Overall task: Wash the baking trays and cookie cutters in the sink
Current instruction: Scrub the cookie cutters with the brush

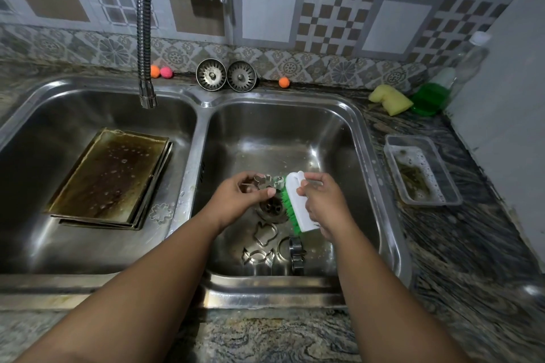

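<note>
While the left hand (244, 191) pinches a small metal cookie cutter (264, 181) over the right basin (339, 141), thumb underneath and fingertips curled over the top edge, the right hand (321, 203) is wrapped round a white scrub brush (298, 203). Fingers are folded over the brush's back and the thumb is pressed on the near side, a firm full grip. The green bristles face left, toward the cutter, and their upper end sits just beside it. Whether bristle meets metal I can't tell, as that spot is blurred.

Both hands hang above the drain (271, 208). Down on the basin floor, nearer the person, lie the loose cutters (265, 233). Two lie flat, there is a round ring, and one stands on edge at the right of the group.

Over in the left basin (59, 112), the baking trays (109, 177) lie stacked, the top one brown-stained and beaded with water. A flower-shaped cutter (160, 212) rests flat just beside their near right corner. The flexible faucet hose (145, 38) dangles over that basin.

On the counter behind stand two sink strainers (211, 75). To the right are a yellow sponge (389, 99) and a clear plastic container (421, 171) of sudsy water.
</note>
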